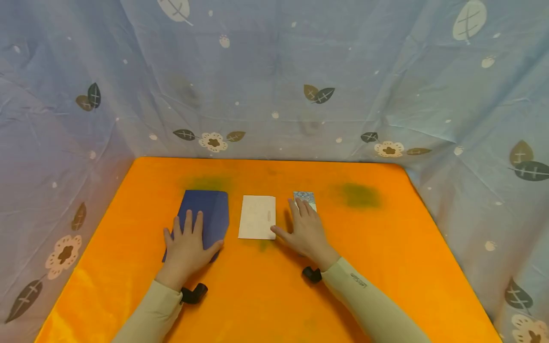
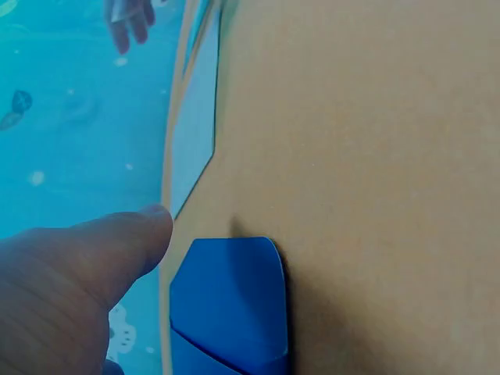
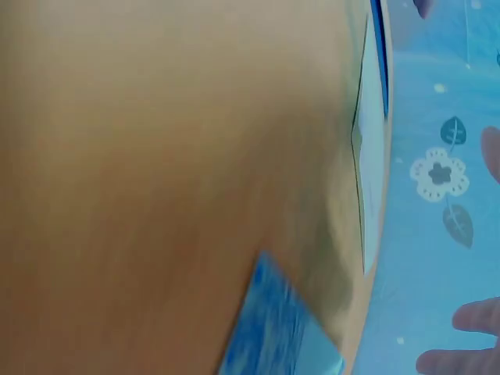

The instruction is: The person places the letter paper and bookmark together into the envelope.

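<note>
A dark blue envelope-like folder (image 1: 214, 205) lies on the left part of the orange table. Over it spreads my left hand (image 1: 185, 252), fingers straight and thumb out to the side. In the left wrist view a slanting flap edge crosses the blue folder (image 2: 230, 289) below the thumb. To its right a white rectangular card or envelope (image 1: 256, 216) lies flat. My right hand (image 1: 308, 234), fingers extended, is over a small blue-and-white patterned card (image 1: 304, 196) and hides its lower part. Its thumb tip overlaps the white piece's right edge in the head view.
The table (image 1: 364, 267) is covered in orange cloth with greenish smudges near the back. A pale blue curtain (image 1: 274, 71) with leaves and flowers hangs at the back and both sides. Black wrist cameras (image 1: 195, 293) are strapped by the sleeves.
</note>
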Tool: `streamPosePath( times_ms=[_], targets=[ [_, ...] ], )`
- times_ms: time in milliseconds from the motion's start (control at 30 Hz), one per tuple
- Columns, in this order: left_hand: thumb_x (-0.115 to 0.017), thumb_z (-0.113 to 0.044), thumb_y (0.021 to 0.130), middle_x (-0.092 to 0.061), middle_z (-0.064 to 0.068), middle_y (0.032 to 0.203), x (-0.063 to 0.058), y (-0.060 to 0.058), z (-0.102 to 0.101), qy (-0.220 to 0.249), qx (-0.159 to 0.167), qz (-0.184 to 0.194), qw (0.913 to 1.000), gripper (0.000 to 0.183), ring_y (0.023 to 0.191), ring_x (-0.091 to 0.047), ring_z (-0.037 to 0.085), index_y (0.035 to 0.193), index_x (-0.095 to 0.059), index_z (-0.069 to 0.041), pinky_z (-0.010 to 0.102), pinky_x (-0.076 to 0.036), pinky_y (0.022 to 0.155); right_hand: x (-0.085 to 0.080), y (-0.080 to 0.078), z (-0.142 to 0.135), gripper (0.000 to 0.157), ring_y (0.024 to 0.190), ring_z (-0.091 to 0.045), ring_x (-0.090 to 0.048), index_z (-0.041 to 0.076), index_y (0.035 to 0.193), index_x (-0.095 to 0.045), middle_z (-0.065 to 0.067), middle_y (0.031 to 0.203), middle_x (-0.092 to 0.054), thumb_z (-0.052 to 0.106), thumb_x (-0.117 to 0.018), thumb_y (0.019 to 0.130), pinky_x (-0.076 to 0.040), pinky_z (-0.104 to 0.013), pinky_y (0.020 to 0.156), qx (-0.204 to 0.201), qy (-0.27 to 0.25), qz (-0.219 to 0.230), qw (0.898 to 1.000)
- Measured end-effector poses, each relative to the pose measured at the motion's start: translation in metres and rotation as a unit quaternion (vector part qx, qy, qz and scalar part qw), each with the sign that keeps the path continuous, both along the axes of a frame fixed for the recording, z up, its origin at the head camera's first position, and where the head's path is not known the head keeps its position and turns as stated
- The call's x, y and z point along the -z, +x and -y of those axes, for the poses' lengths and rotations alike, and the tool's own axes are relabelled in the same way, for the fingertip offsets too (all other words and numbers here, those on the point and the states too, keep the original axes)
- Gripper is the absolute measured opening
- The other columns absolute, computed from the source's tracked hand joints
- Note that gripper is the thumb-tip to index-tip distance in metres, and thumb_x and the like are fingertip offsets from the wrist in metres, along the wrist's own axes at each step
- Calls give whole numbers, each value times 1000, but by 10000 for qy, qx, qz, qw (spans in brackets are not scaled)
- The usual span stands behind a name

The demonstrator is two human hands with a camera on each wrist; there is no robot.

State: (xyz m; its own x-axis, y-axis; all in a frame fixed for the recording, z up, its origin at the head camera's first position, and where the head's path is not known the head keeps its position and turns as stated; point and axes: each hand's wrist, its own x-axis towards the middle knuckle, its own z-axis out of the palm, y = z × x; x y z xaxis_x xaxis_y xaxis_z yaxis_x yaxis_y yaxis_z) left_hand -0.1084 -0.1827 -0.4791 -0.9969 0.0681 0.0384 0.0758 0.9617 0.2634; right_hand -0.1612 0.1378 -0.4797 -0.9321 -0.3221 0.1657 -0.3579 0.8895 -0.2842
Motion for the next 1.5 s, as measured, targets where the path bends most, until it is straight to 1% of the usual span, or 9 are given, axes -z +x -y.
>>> streamPosePath(
  times_ms=[100,200,333,467,700,867,1033,1300,1500],
  targets=[
    [-59,-65,84,-15,31,154,1,1,0,19,-16,-16,10000,102,137,-8,58,153,-22,0,77,-3,100,0,-1,10,95,136,-38,-32,5,151,-31,-20,149,-35,72,-48,86,-28,-53,109,-69,-469,43,9989],
    [-60,-63,84,-15,31,154,1,2,1,66,-59,27,10000,101,137,-10,58,153,-22,0,77,-4,99,-1,-1,23,91,132,-35,-40,4,149,-34,-16,146,-42,67,-54,86,-34,-50,107,-110,-1057,178,9942],
    [-61,-60,85,-16,32,153,4,4,1,164,-168,71,9997,100,136,-12,58,152,-21,2,79,-7,97,0,-1,40,87,126,-28,-48,8,149,-35,-11,142,-47,63,-60,85,-42,-44,101,-38,-1817,583,9816],
    [-62,-57,86,-18,34,152,7,4,1,194,-232,18,9995,97,134,-16,59,151,-22,3,79,-11,97,2,-3,55,84,121,-26,-52,10,148,-37,-12,137,-52,60,-62,85,-45,-43,96,-100,-2314,897,9687],
    [-67,-54,83,-27,38,145,6,2,1,183,-408,-129,9989,97,127,-27,60,148,-28,6,77,-22,95,-2,-7,82,81,119,-25,-54,11,145,-43,-11,133,-55,59,-65,84,-45,-43,95,-282,-2703,1363,9527],
    [-69,-54,81,-29,41,141,7,3,2,122,-537,-75,9985,100,124,-30,60,147,-28,9,74,-28,91,-3,-9,100,81,116,-24,-55,12,146,-43,-8,132,-56,57,-67,83,-47,-40,94,-278,-2969,1664,9399],
    [-70,-54,81,-28,41,141,9,3,3,110,-569,39,9983,100,123,-31,61,146,-28,10,72,-31,90,0,-11,113,76,112,-25,-56,11,144,-45,-10,130,-57,52,-69,84,-48,-38,93,-392,-3280,1749,9275],
    [-67,-53,83,-30,42,140,7,2,5,99,-568,60,9983,95,121,-34,61,142,-33,13,70,-33,92,7,-13,126,64,111,-21,-58,9,141,-48,-7,125,-60,43,-66,90,-49,-32,90,-571,-3424,1955,9172],
    [-65,-52,86,-32,42,139,6,2,8,129,-566,89,9983,89,121,-34,60,139,-38,14,70,-34,91,7,-14,139,59,105,-16,-60,6,139,-50,-10,124,-60,36,-67,91,-50,-27,87,-683,-3625,2154,9042]
  ],
)
